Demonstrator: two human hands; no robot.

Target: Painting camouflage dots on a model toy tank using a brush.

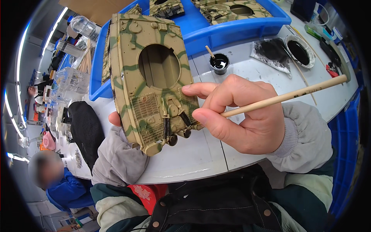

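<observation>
A model tank hull (131, 81), tan with green camouflage and a round opening in its top, is tilted up in front of me. My left hand (114, 118) grips it from behind; only a fingertip shows at the hull's left edge, the other fingers being hidden. Between the thumb and fingers of my right hand (247, 116) is a paintbrush (286, 95) with a pale wooden handle slanting up to the right. Its bristle end is hidden by the hand. My right index fingertip touches the hull's rear deck, above black-painted exhaust pipes (167, 127).
Behind the hull, a blue tray (239, 33) holds more camouflaged hulls (235, 11). A small cup of black paint (219, 63) with a stick in it stands nearby. Farther right lie a black-stained bag (272, 54) and a bowl of black paint (299, 52). A person (69, 189) sits at left.
</observation>
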